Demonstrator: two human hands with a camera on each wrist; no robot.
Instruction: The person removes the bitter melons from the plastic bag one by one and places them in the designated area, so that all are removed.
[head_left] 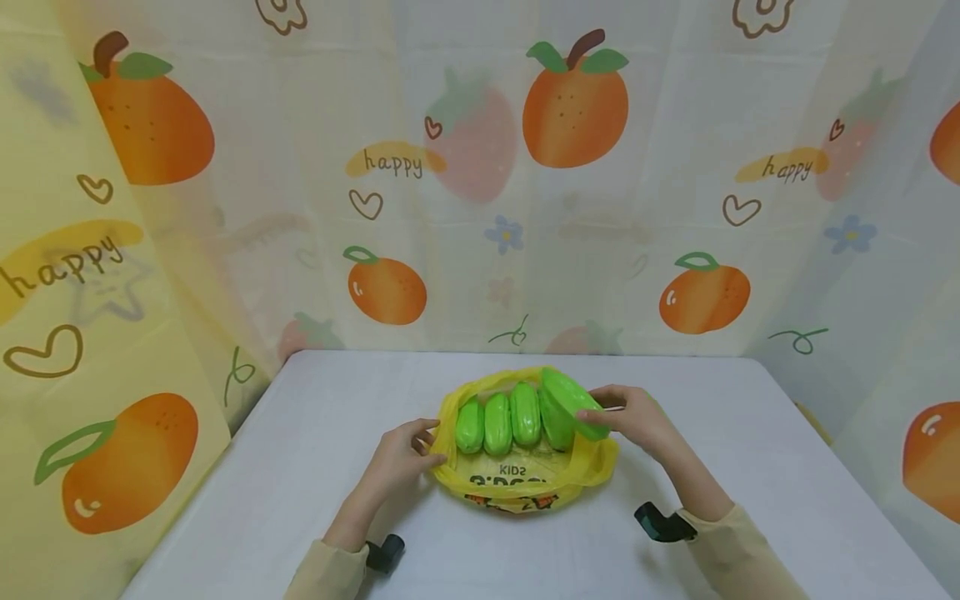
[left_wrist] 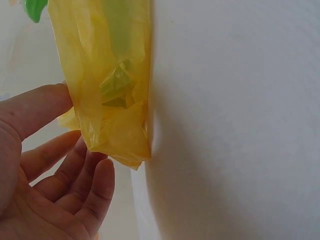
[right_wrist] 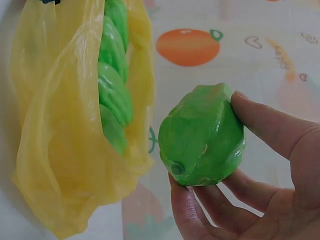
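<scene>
Diffuse light leaves soft-edged shadows on the table (head_left: 285,467).

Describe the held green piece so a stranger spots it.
On the white table sits a yellow bag with green pieces inside. By the bag's right side is the right hand. Its fingers grip the held piece; the neighbours lie unheld in the bag.
</scene>
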